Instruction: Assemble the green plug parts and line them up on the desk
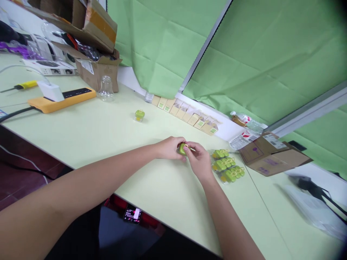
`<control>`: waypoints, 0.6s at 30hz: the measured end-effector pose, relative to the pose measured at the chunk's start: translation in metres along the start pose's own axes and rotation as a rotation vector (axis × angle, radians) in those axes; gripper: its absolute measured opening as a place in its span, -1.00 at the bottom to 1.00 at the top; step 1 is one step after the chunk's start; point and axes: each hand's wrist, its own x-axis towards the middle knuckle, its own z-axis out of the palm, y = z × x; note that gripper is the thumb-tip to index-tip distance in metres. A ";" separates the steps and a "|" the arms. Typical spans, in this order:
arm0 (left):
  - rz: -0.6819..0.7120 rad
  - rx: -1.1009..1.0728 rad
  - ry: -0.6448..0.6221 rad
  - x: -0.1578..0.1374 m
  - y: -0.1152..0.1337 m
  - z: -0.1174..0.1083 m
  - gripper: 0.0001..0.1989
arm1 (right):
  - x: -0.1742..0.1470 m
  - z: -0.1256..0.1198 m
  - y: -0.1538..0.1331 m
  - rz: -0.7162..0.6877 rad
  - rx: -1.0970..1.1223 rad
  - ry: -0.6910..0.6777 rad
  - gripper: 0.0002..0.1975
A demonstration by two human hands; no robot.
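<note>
My left hand (pixel 170 148) and my right hand (pixel 200 160) meet over the pale green table (pixel 94 133) and together pinch a small green bottle-shaped piece (pixel 182 148) with a yellow-ringed end. Both sets of fingers are closed around it, so most of it is hidden. Just right of my right hand lie several similar green pieces (pixel 227 165) in clear plastic wrap. A single finished-looking green piece (pixel 139 115) stands alone farther back on the table.
A row of small tan boxes (pixel 187 113) lines the back edge under a green curtain (pixel 244 54). Cardboard boxes (pixel 273 153) lie at right and back left. An orange power strip (pixel 62 99), a small glass bottle (pixel 106 88) and a phone (pixel 132 215) below the table edge are also visible.
</note>
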 end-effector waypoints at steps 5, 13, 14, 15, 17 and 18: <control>0.021 -0.011 0.044 0.000 0.002 0.000 -0.53 | 0.002 -0.002 -0.004 0.084 0.084 0.031 -0.74; 0.004 0.038 0.073 0.000 0.006 -0.001 -0.54 | 0.002 -0.004 -0.006 0.079 0.043 0.045 -0.70; 0.008 0.028 0.077 0.000 0.005 -0.001 -0.54 | 0.002 -0.003 -0.005 0.081 0.045 0.043 -0.70; 0.018 0.017 0.080 -0.001 0.004 0.000 -0.54 | 0.002 -0.002 -0.004 0.101 0.064 0.038 -0.70; 0.046 -0.005 0.081 -0.001 0.003 0.001 -0.54 | 0.002 0.000 -0.002 0.193 0.153 0.014 -0.67; 0.059 -0.015 0.080 -0.002 0.002 0.001 -0.54 | 0.002 0.001 -0.001 0.246 0.209 0.002 -0.66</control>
